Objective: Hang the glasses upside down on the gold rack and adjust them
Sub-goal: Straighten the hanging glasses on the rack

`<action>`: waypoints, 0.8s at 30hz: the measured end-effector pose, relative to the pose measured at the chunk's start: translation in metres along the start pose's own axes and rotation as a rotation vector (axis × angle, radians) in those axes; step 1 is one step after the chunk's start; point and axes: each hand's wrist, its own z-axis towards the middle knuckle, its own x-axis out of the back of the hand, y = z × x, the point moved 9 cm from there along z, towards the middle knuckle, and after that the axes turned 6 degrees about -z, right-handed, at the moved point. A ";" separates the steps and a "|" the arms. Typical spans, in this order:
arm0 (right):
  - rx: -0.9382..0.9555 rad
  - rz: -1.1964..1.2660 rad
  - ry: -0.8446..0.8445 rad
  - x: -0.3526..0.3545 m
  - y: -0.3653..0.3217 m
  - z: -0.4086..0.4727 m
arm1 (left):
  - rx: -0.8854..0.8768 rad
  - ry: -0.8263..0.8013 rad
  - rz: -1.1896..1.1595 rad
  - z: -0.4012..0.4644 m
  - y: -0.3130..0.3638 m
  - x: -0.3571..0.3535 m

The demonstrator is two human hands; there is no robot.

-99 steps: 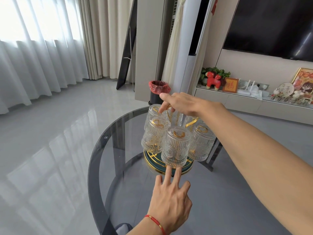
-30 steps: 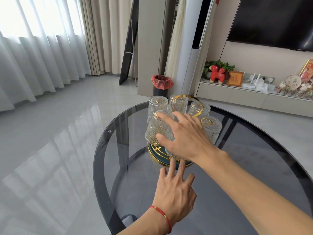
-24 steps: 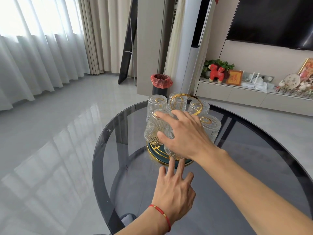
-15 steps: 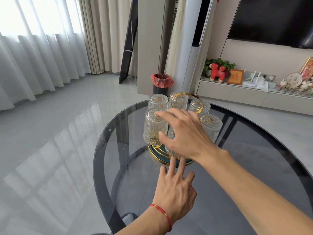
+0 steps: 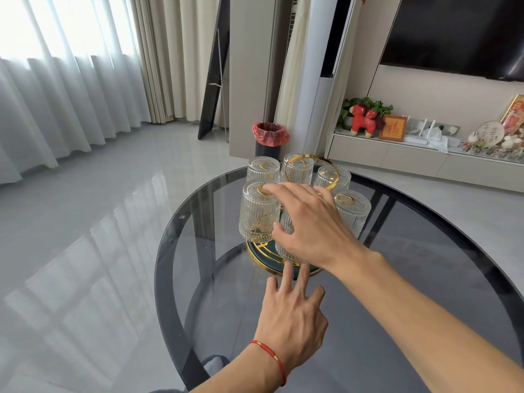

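- I see a round smoked-glass table (image 5: 425, 279) filling the lower right of the frame, over glossy grey floor tiles (image 5: 85, 222).
- At centre, the gold rack (image 5: 312, 163) carries ribbed glasses (image 5: 258, 214) upside down.
- My right hand (image 5: 314, 225) wraps the nearest glass, fingers spread over it.
- My left hand (image 5: 292, 321), lower centre, lies open, fingertips touching the rack's base.
- Sheer curtains (image 5: 56, 80) fill the upper left; a television (image 5: 459, 32) the upper right.
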 end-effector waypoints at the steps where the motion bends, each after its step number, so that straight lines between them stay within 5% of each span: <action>1: -0.007 0.021 0.006 0.001 0.001 0.001 | -0.001 -0.001 0.005 0.000 0.000 0.000; 9: -0.101 0.296 -0.025 0.005 0.013 0.004 | -0.006 -0.009 0.025 -0.001 0.001 0.002; 24: -0.130 0.409 -0.129 0.002 0.027 0.008 | -0.005 0.000 0.008 -0.001 0.000 0.002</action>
